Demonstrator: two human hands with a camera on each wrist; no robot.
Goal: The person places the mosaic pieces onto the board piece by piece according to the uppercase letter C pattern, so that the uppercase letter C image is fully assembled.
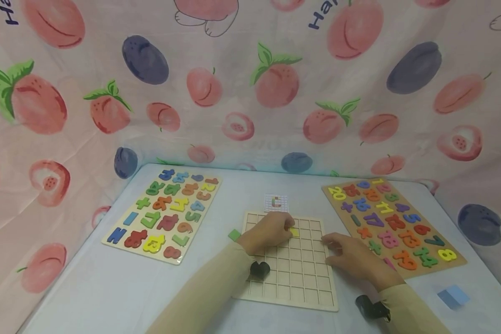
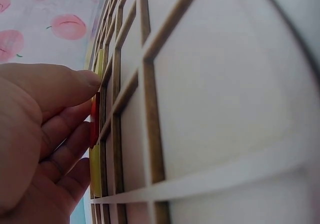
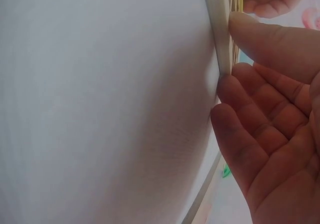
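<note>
A pale wooden grid board (image 1: 294, 283) lies in the middle of the white table. My left hand (image 1: 286, 230) rests on its upper left cells beside a yellow tile (image 1: 294, 232). In the left wrist view, thumb and fingertips (image 2: 80, 129) pinch a red tile (image 2: 93, 121) standing against the grid, with yellow tiles (image 2: 95, 171) next to it. My right hand (image 1: 328, 243) lies at the board's right edge, fingers straight. In the right wrist view its fingertips (image 3: 227, 86) touch that board edge (image 3: 220, 29). A small pattern card (image 1: 276, 202) lies just beyond the board.
A number puzzle board (image 1: 127, 232) sits at the left, another puzzle board (image 1: 455, 264) at the right. A loose green tile (image 1: 234, 234) lies left of the grid, a blue tile (image 1: 452, 296) at the near right. Fruit-print cloth (image 1: 250, 83) hangs behind.
</note>
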